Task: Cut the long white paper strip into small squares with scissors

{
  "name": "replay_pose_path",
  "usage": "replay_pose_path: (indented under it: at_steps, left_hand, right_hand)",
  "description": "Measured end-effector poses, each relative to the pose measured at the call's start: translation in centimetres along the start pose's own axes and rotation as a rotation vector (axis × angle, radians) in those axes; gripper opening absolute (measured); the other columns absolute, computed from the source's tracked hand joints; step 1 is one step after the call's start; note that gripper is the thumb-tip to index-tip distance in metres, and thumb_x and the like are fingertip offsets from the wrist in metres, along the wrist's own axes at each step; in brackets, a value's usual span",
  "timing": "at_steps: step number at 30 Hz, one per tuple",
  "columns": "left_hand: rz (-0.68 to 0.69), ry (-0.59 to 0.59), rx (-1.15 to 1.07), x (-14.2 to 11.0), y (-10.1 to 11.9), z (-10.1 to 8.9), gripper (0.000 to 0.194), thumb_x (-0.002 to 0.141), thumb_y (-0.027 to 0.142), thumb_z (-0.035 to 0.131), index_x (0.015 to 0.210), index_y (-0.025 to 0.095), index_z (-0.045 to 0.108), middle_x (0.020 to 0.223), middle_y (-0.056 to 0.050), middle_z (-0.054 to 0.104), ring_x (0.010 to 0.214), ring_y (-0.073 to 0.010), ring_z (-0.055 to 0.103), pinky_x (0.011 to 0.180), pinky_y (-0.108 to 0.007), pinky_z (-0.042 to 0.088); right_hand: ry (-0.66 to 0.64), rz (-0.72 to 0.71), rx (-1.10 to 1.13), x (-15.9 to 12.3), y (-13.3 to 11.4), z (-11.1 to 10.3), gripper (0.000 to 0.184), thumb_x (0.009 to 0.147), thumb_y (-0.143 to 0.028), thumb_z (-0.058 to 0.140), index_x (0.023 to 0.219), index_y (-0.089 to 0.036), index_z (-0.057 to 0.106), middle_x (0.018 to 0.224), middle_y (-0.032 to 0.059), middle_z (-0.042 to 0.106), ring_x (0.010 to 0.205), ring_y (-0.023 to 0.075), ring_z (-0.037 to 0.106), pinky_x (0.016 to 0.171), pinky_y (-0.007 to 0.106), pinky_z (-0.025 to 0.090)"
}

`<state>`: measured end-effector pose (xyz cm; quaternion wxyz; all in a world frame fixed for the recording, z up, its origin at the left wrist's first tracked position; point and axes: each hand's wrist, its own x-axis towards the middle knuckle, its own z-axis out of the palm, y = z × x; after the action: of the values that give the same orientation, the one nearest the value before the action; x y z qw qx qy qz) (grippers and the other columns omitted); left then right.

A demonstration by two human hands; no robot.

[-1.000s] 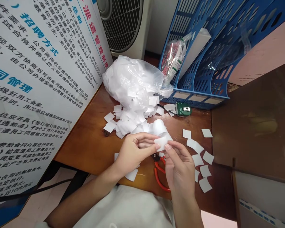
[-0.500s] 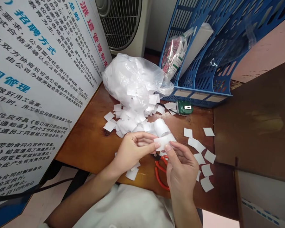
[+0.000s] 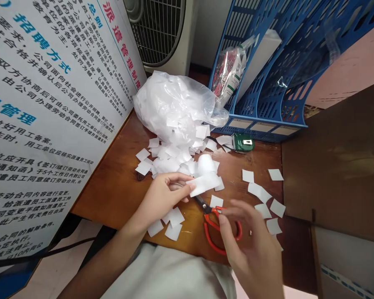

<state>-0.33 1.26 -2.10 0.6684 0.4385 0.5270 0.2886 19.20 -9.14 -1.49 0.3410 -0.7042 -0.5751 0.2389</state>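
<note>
Thumb and fingers of my left hand (image 3: 171, 193) pinch the end of a white strip (image 3: 204, 183), which runs to a small white roll (image 3: 206, 165) behind it. Just below the strip lie scissors (image 3: 210, 216) with red handles, their dark blades pointing up and left. My right hand (image 3: 252, 245) is over the right side of the handles, thumb and forefinger apart, slightly blurred. Whether it touches the handle I cannot tell. Small white squares (image 3: 173, 224) lie below my left hand, and more white squares (image 3: 258, 192) lie to the right.
A bulging clear plastic bag (image 3: 171, 99) of white pieces stands at the back, with a pile of squares (image 3: 168, 160) before it. Beside them are a green tape measure (image 3: 243, 142) and a blue file rack (image 3: 262, 124). A printed board (image 3: 50, 124) borders the wooden table (image 3: 112, 187) on the left.
My right hand has let go of the strip and moved down and right to the scissors handles. My left hand has shifted slightly left, still pinching the strip.
</note>
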Motion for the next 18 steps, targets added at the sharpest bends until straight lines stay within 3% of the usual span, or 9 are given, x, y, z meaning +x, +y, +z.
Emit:
replay_pose_path:
  at_steps: [2, 4, 6, 8, 12, 15, 18]
  left_hand:
    - [-0.030, 0.067, 0.055, -0.1, 0.0, -0.7, 0.034, 0.083, 0.040, 0.079, 0.106, 0.016, 0.078, 0.075, -0.004, 0.072, 0.060, -0.0130, 0.065, 0.053, -0.019, 0.050]
    - [-0.057, 0.123, 0.107, -0.1, 0.1, -1.1, 0.034, 0.082, 0.038, 0.079, 0.106, 0.014, 0.078, 0.072, -0.003, 0.070, 0.059, -0.0125, 0.064, 0.054, -0.019, 0.050]
    - [-0.074, 0.171, 0.142, -0.2, 0.1, -1.3, 0.034, 0.082, 0.035, 0.079, 0.108, 0.013, 0.078, 0.074, -0.003, 0.070, 0.059, -0.0111, 0.064, 0.056, -0.018, 0.050]
    - [-0.079, 0.195, 0.148, -0.2, 0.2, -1.5, 0.035, 0.082, 0.035, 0.079, 0.109, 0.013, 0.077, 0.079, -0.003, 0.070, 0.059, -0.0101, 0.064, 0.057, -0.018, 0.051]
    - [-0.087, 0.181, 0.111, -0.3, -0.2, -2.0, 0.036, 0.083, 0.038, 0.079, 0.110, 0.015, 0.076, 0.082, -0.002, 0.069, 0.057, -0.0084, 0.062, 0.055, -0.017, 0.049]
    - [-0.095, 0.154, 0.030, -0.3, -0.7, -2.7, 0.037, 0.083, 0.039, 0.079, 0.111, 0.016, 0.076, 0.081, -0.001, 0.067, 0.056, -0.0072, 0.061, 0.054, -0.017, 0.047]
    - [-0.099, 0.155, -0.039, -0.3, -1.2, -3.2, 0.035, 0.083, 0.037, 0.080, 0.110, 0.016, 0.076, 0.079, 0.000, 0.066, 0.054, -0.0061, 0.058, 0.054, -0.016, 0.047]
  right_hand:
    - [-0.237, -0.099, -0.202, -1.3, 2.0, -0.8, 0.030, 0.093, -0.027, 0.059, 0.123, -0.026, 0.058, 0.110, 0.0080, 0.068, 0.098, 0.0221, 0.068, 0.079, 0.033, 0.057]
    - [-0.304, -0.105, -0.341, -2.4, 3.7, -0.8, 0.036, 0.094, -0.023, 0.052, 0.130, -0.025, 0.057, 0.123, 0.0104, 0.063, 0.111, 0.0261, 0.063, 0.088, 0.039, 0.056]
    - [-0.288, -0.064, -0.425, -3.1, 4.5, 0.0, 0.043, 0.092, -0.019, 0.047, 0.135, -0.023, 0.053, 0.127, 0.0110, 0.060, 0.116, 0.0273, 0.060, 0.092, 0.042, 0.055]
    - [-0.261, -0.023, -0.462, -3.2, 4.4, 0.9, 0.046, 0.089, -0.013, 0.044, 0.133, -0.023, 0.052, 0.121, 0.0101, 0.061, 0.109, 0.0258, 0.061, 0.085, 0.040, 0.056]
    - [-0.186, 0.005, -0.500, -2.5, 3.8, 1.9, 0.035, 0.082, -0.011, 0.046, 0.113, -0.022, 0.058, 0.100, 0.0089, 0.062, 0.090, 0.0244, 0.061, 0.068, 0.034, 0.053]
    - [-0.143, 0.042, -0.512, -2.4, 4.2, 1.0, 0.023, 0.084, -0.021, 0.051, 0.104, -0.023, 0.061, 0.099, 0.0091, 0.064, 0.087, 0.0258, 0.063, 0.065, 0.035, 0.052]
    - [-0.217, 0.199, -0.248, -3.0, 5.2, -0.9, 0.023, 0.083, -0.035, 0.061, 0.103, -0.022, 0.061, 0.097, 0.0092, 0.067, 0.082, 0.0244, 0.067, 0.065, 0.033, 0.055]
